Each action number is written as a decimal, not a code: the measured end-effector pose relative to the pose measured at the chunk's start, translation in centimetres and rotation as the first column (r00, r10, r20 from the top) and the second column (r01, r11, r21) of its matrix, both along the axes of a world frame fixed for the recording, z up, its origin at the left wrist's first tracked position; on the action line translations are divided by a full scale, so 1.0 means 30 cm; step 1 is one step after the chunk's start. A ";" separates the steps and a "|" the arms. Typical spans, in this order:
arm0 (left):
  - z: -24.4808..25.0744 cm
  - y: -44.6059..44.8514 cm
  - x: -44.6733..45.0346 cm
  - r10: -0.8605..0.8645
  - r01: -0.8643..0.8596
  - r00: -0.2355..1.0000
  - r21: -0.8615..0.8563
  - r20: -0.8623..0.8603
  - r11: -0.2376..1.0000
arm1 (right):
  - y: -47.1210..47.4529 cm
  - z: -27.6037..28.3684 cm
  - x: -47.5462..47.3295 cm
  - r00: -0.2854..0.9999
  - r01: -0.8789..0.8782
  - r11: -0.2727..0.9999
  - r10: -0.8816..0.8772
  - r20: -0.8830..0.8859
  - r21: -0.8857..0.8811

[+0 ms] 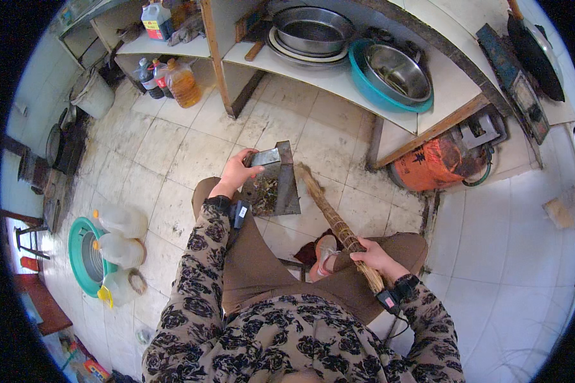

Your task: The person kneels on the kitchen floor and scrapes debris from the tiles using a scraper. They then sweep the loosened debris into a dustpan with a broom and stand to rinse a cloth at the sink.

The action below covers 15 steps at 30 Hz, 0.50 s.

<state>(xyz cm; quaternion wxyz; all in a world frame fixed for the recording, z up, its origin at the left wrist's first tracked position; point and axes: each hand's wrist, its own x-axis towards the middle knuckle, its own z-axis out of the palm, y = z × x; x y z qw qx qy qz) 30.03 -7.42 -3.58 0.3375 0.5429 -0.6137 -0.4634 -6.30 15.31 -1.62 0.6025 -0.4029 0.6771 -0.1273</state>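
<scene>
My left hand [237, 172] grips a flat, rectangular metal tool [267, 157], scraper-like, with a dark end under my fingers. It is over a metal dustpan [289, 196] that lies on the floor with dirt and scraps [263, 194] in it. Whether the tool touches the dustpan I cannot tell. My right hand [376, 258] is closed around the lower part of a bound straw hand broom [333, 215]. The broom's thin far end points to the floor just right of the dustpan.
Shelves ahead hold metal basins [314, 31] and a teal basin [364, 84]. Bottles [184, 84] stand under them. An orange-wrapped gas cylinder [426, 163] is at right. Plastic jugs [120, 249] and a green basin [79, 273] stand at left. A white bucket [93, 93] is farther back.
</scene>
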 end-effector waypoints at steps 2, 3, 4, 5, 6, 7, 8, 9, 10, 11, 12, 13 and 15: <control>0.001 0.001 -0.003 -0.009 0.013 0.996 -0.042 0.094 0.999 | 0.012 0.019 0.008 0.997 0.057 0.998 -0.058 0.048 0.033; -0.003 -0.002 -0.003 -0.017 0.023 0.991 -0.044 0.134 0.999 | 0.004 0.027 0.004 0.997 0.064 0.998 -0.065 0.036 0.010; -0.010 -0.008 -0.003 -0.020 0.029 0.987 -0.059 0.161 0.998 | -0.005 0.030 0.002 0.998 0.049 0.999 -0.048 0.036 -0.013; -0.019 -0.018 -0.001 -0.006 0.027 0.987 -0.121 0.163 0.992 | -0.019 0.032 0.001 0.998 0.068 0.998 -0.068 -0.006 -0.013; -0.031 -0.020 -0.001 0.009 0.021 0.988 -0.194 0.152 0.981 | -0.036 0.024 0.007 0.997 0.066 0.998 -0.067 -0.035 -0.011; -0.042 -0.024 0.002 0.025 0.013 0.990 -0.266 0.138 0.964 | -0.044 0.024 0.008 0.996 0.055 0.998 -0.058 -0.064 -0.042; -0.052 -0.029 0.005 0.025 0.014 0.989 -0.265 0.144 0.964 | -0.063 0.002 0.039 0.989 0.036 0.994 -0.050 -0.141 -0.105; -0.059 -0.029 0.009 0.026 0.014 0.989 -0.263 0.149 0.965 | -0.066 -0.002 0.050 0.997 -0.016 0.994 0.008 -0.072 -0.111; -0.064 -0.030 0.013 0.029 0.012 0.988 -0.262 0.154 0.965 | -0.071 -0.009 0.066 0.997 -0.058 0.994 0.053 -0.061 -0.091; -0.066 -0.027 0.016 0.027 0.019 0.987 -0.283 0.157 0.959 | -0.070 -0.011 0.079 0.994 -0.104 0.992 0.101 -0.046 -0.070; -0.065 -0.025 0.020 0.025 0.027 0.987 -0.308 0.161 0.951 | -0.061 -0.005 0.082 0.991 -0.113 0.993 0.116 0.068 -0.045; -0.060 -0.025 0.022 0.021 0.032 0.987 -0.328 0.159 0.944 | -0.056 0.000 0.086 0.999 -0.015 1.000 0.014 0.050 0.017; -0.049 -0.021 0.027 0.034 0.026 0.984 -0.326 0.177 0.945 | -0.032 0.027 0.068 0.958 0.150 0.983 -0.171 0.228 0.108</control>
